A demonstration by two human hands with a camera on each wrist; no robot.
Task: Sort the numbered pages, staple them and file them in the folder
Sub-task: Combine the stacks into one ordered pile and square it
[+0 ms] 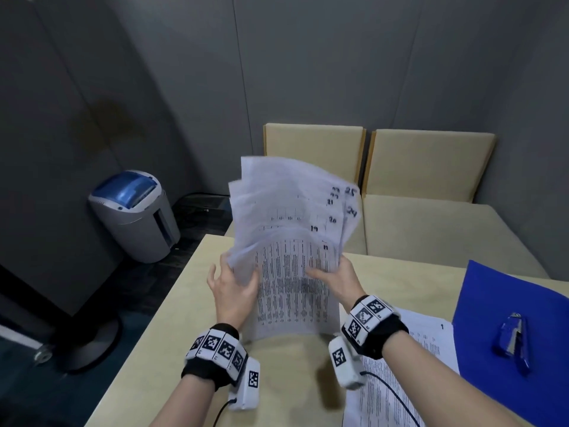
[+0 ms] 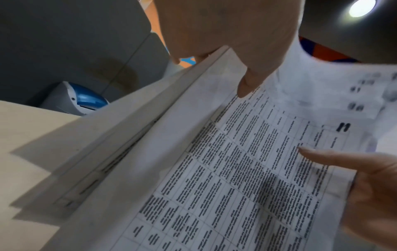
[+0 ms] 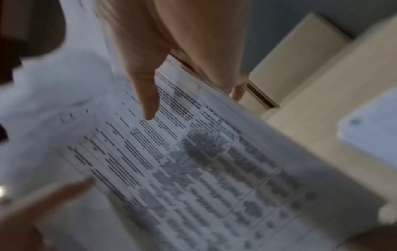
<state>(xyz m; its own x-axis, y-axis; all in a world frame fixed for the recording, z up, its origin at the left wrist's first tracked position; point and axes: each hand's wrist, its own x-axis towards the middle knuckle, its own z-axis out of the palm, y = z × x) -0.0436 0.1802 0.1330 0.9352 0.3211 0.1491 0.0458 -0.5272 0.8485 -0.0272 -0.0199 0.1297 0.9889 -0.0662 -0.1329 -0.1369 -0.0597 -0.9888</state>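
Observation:
A fanned stack of numbered pages (image 1: 289,217) stands upright over the table, its lower edge near the tabletop. Handwritten numbers from 19 to 25 show at the upper right corners, and the front sheet (image 1: 292,291) reads 11. My left hand (image 1: 235,285) pinches the stack's left edge, thumb (image 2: 247,84) in front and the other fingers behind. My right hand (image 1: 334,277) pinches the right edge the same way, thumb (image 3: 148,105) on the print. Page 1 (image 1: 431,346) lies flat on a pile at the right. Beside it lies the blue folder (image 1: 492,297) with a blue stapler (image 1: 512,340) on top.
The beige table (image 1: 191,334) ends at my left, where the floor holds a grey and blue paper shredder (image 1: 135,214) and a dark round chair base (image 1: 89,343). Beige cushioned seats (image 1: 428,161) stand behind the table against grey wall panels.

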